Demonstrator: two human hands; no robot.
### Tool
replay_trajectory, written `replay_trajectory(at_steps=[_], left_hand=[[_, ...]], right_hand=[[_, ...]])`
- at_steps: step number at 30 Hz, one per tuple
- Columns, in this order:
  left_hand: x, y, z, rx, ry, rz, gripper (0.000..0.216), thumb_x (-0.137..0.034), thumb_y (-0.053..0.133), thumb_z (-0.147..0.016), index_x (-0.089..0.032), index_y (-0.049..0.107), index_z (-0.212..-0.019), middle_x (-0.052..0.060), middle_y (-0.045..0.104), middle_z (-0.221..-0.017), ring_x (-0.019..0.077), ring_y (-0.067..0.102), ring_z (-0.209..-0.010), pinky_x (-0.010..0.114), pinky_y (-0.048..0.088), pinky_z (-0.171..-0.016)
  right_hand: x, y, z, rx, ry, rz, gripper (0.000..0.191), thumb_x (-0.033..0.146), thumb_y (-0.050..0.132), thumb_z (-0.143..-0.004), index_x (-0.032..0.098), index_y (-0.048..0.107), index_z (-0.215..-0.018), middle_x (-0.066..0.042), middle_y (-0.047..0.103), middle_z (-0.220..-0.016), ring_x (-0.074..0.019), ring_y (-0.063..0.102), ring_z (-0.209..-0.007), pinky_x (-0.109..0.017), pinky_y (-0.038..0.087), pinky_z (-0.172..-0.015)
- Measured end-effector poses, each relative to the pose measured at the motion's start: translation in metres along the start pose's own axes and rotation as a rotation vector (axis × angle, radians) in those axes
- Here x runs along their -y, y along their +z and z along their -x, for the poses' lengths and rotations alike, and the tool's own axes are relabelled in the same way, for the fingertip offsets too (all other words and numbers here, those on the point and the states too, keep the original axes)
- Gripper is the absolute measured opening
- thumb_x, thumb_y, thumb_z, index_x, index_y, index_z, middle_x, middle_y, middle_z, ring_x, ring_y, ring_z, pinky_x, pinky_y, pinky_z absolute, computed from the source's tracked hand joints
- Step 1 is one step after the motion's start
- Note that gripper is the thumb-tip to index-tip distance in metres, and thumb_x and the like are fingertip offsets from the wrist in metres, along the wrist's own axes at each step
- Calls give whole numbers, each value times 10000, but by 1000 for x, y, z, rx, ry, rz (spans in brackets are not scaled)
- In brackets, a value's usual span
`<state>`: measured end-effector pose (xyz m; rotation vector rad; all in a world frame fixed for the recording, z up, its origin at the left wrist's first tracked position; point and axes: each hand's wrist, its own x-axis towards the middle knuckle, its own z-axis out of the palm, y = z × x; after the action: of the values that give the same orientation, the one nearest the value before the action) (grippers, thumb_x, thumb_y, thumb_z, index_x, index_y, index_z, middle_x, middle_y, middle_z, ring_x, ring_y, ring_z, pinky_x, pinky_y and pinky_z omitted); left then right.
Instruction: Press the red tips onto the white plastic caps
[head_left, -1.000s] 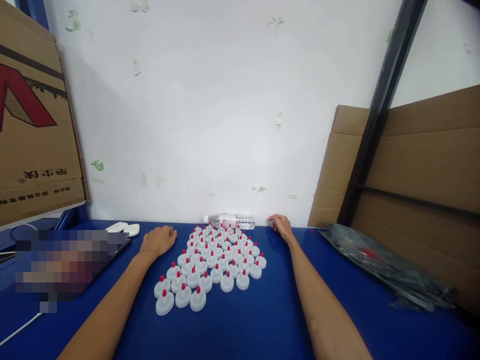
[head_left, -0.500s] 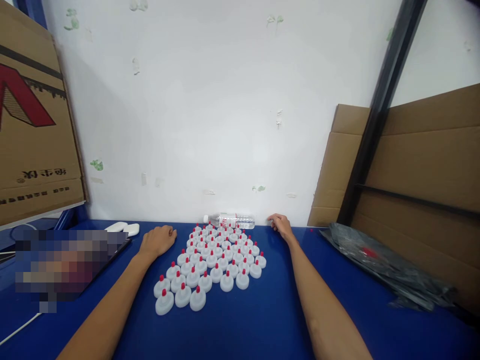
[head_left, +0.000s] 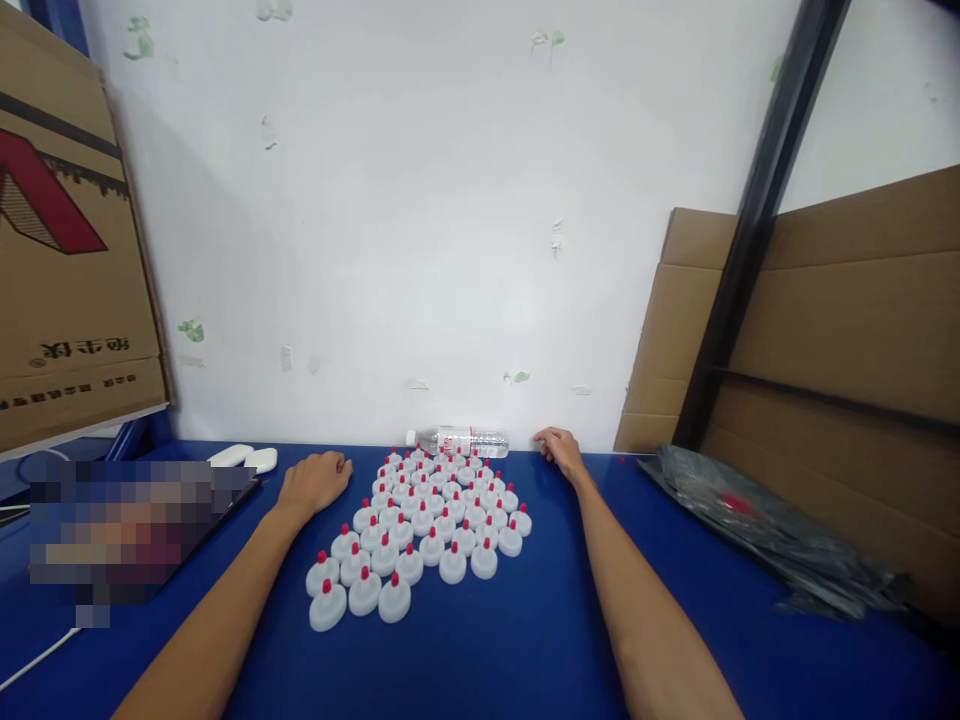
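Note:
Many white squat plastic bottle caps with red tips (head_left: 422, 520) stand upright in a packed group on the blue table. Left of them rests my left hand (head_left: 315, 482), back upward, its fingers curled in, with nothing visible in it. On the far right side of the group, close to the wall, lies my right hand (head_left: 559, 450) with its fingers loosely bent and partly apart, holding nothing. Behind the caps a clear plastic bottle (head_left: 489, 443) with a white cap lies on its side along the wall. Neither hand touches the caps or the bottle.
Two white rounded items (head_left: 261, 460) sit at the back left, beside a blurred-out flat object (head_left: 127, 530). A white cable (head_left: 41, 660) crosses the left edge. Grey plastic bags (head_left: 757, 520) lie at right. Cardboard (head_left: 847, 330) and a black post (head_left: 739, 260) border the right side.

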<state>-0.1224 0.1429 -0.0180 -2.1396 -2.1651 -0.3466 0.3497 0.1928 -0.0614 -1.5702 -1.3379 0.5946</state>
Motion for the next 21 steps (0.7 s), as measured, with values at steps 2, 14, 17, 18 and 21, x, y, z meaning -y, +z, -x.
replay_trajectory(at_steps=[2, 14, 17, 18, 21], left_hand=[[0, 0, 0, 0, 3, -1, 405, -424, 318, -903, -200, 645, -815, 160, 723, -967, 360, 672, -968, 437, 484, -784], [-1, -1, 1, -1, 1, -14, 406, -424, 316, -902, -199, 644, -818, 162, 728, -979, 355, 675, -965, 421, 485, -768], [-1, -1, 1, 2, -2, -19, 404, -429, 322, -901, -200, 643, -812, 159, 730, -966, 349, 677, -965, 410, 489, -766], [-1, -1, 1, 2, -4, -20, 404, -431, 323, -901, -201, 643, -812, 158, 730, -963, 346, 678, -963, 407, 489, -766], [-1, -1, 0, 2, -4, -20, 407, -426, 319, -902, -200, 646, -819, 157, 729, -964, 343, 678, -965, 408, 490, -771]], right_hand=[[0, 0, 1, 1, -1, 4, 312, 351, 609, -941, 164, 602, -1191, -80, 618, -1193, -198, 637, -966, -375, 558, -800], [1, 0, 1, -5, -8, 13, 302, 352, 605, -944, 168, 607, -1183, -79, 621, -1189, -195, 637, -961, -372, 558, -800], [1, -1, 1, -13, -12, 12, 301, 351, 606, -943, 166, 606, -1181, -78, 623, -1181, -193, 639, -953, -368, 560, -793], [1, -1, 1, -15, -13, 12, 301, 351, 606, -943, 165, 606, -1181, -78, 623, -1180, -192, 639, -952, -368, 560, -792], [2, -1, 2, -14, -13, 16, 299, 351, 604, -945, 166, 607, -1179, -77, 623, -1179, -192, 639, -950, -367, 560, -792]])
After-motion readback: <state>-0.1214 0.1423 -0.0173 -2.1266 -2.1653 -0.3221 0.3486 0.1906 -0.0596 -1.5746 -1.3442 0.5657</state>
